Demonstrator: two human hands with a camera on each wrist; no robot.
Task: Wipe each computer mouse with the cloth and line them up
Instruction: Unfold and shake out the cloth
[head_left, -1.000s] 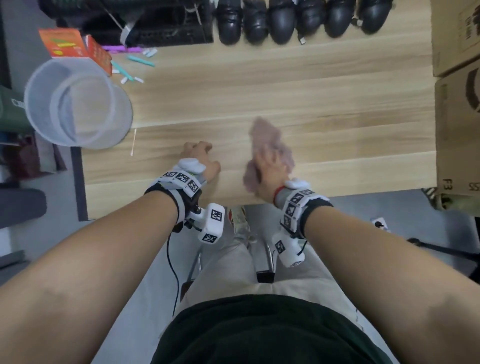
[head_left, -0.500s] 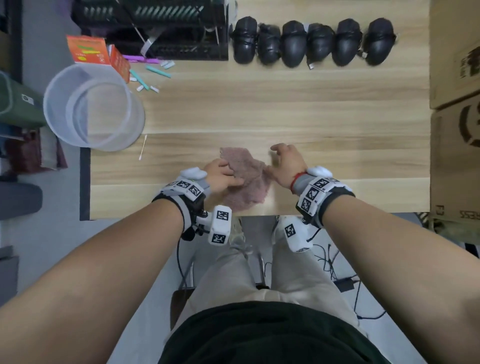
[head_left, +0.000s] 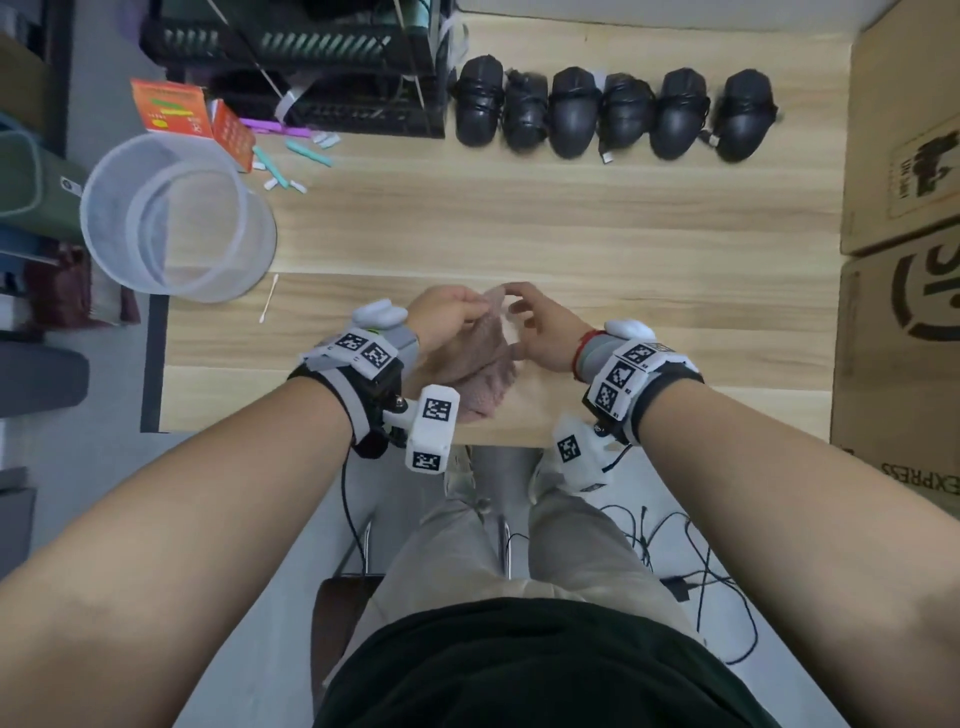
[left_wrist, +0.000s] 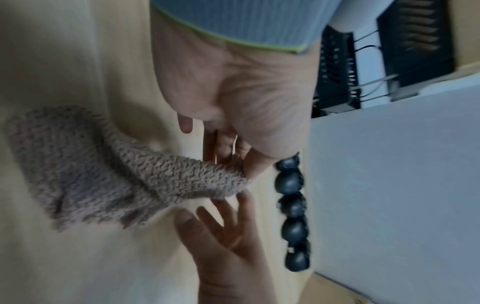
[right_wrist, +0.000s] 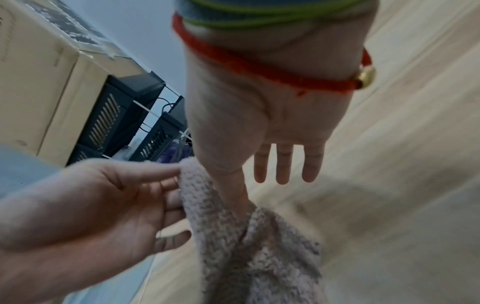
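Observation:
A fuzzy pinkish-grey cloth (head_left: 475, 358) (left_wrist: 109, 176) (right_wrist: 246, 246) lies near the table's front edge with one corner raised. My left hand (head_left: 449, 314) (left_wrist: 233, 123) (right_wrist: 109, 201) pinches that raised corner between thumb and fingers. My right hand (head_left: 545, 330) (right_wrist: 275, 144) (left_wrist: 223, 236) is just right of it, fingers mostly straight and spread, with thumb and forefinger touching the cloth's edge. Several black computer mice (head_left: 613, 117) (left_wrist: 293, 207), cords wrapped round them, stand side by side in a row along the far edge, well away from both hands.
A clear plastic tub (head_left: 176, 218) overhangs the table's left edge, with orange boxes (head_left: 171, 106), teal pens (head_left: 296, 161) and a cotton swab (head_left: 269, 299) nearby. Black racks (head_left: 301, 62) stand at the back left. Cardboard boxes (head_left: 904, 156) wall off the right side.
The cloth went from under my right hand to my left hand's pinch. Both hands met at it and one corner rose off the table.

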